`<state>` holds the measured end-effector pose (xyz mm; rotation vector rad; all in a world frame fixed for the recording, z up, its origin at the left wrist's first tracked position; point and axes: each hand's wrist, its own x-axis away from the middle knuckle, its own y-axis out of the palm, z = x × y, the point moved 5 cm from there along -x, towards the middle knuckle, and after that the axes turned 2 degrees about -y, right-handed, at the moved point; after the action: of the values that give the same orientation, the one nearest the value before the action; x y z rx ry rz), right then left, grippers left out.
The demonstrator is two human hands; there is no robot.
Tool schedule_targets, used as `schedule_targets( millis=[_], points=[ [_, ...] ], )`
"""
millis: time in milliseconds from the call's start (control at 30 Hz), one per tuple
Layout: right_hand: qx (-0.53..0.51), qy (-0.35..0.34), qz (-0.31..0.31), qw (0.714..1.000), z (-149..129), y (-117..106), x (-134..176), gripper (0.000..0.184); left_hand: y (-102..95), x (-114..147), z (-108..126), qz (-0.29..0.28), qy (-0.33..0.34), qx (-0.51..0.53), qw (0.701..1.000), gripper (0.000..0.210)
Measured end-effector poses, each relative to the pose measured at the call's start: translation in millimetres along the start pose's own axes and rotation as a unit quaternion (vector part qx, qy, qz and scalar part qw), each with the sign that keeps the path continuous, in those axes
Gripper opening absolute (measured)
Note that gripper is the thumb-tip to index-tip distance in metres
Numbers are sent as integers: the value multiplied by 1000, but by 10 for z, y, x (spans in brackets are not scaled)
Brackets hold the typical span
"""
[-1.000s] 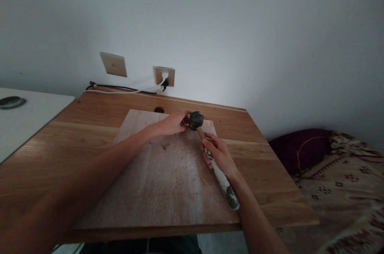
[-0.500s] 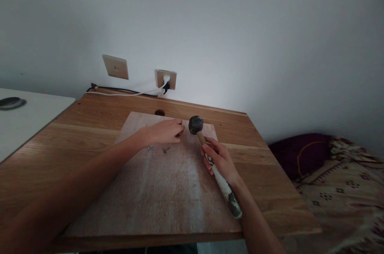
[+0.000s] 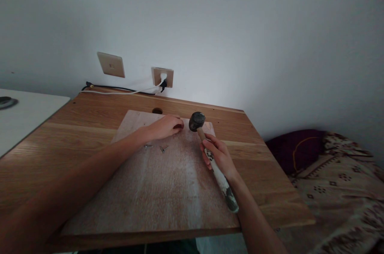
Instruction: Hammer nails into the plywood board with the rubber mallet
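Note:
My right hand [image 3: 218,153] is wrapped round the handle of a mallet [image 3: 197,122] with a dark head and a worn, white-painted grip. The mallet's head is tilted up toward the far side, just right of my other hand. My left hand [image 3: 169,126] rests near the far part of a wooden board [image 3: 162,190], its fingers curled together; whatever they pinch is too small or hidden to name. Several small metal pieces, like nails or screws [image 3: 163,149], lie on the board below my left hand and wrist.
The board lies on a wooden table [image 3: 264,178] with a round cable hole [image 3: 157,111]. Behind it, cables [image 3: 120,90] run to a wall socket [image 3: 162,77]. A white surface [image 3: 33,114] stands at left, and patterned bedding [image 3: 339,186] at right.
My left hand has shifted slightly toward the far edge of the board, its fingers still curled. The mallet's head has turned a little in my right hand. The view has moved slightly.

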<state>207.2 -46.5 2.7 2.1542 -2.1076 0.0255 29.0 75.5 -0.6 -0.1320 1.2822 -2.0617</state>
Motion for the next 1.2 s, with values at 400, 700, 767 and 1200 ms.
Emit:
schedule_targets(
  millis=[400, 700, 767, 1200],
  points=[
    [-9, -8, -13, 1000, -203, 33, -143, 39, 95, 14, -41, 67, -83, 121, 987, 39],
    [-14, -5, -38, 999, -34, 191, -38, 40, 74, 21, -60, 87, -97, 93, 987, 26],
    [-17, -7, -32, 999, -24, 187, -37, 42, 76, 23, -60, 83, -93, 94, 988, 26],
    [1, -11, -59, 998, 30, 185, -88, 44, 70, 24, -66, 86, -84, 120, 985, 36]
  ],
)
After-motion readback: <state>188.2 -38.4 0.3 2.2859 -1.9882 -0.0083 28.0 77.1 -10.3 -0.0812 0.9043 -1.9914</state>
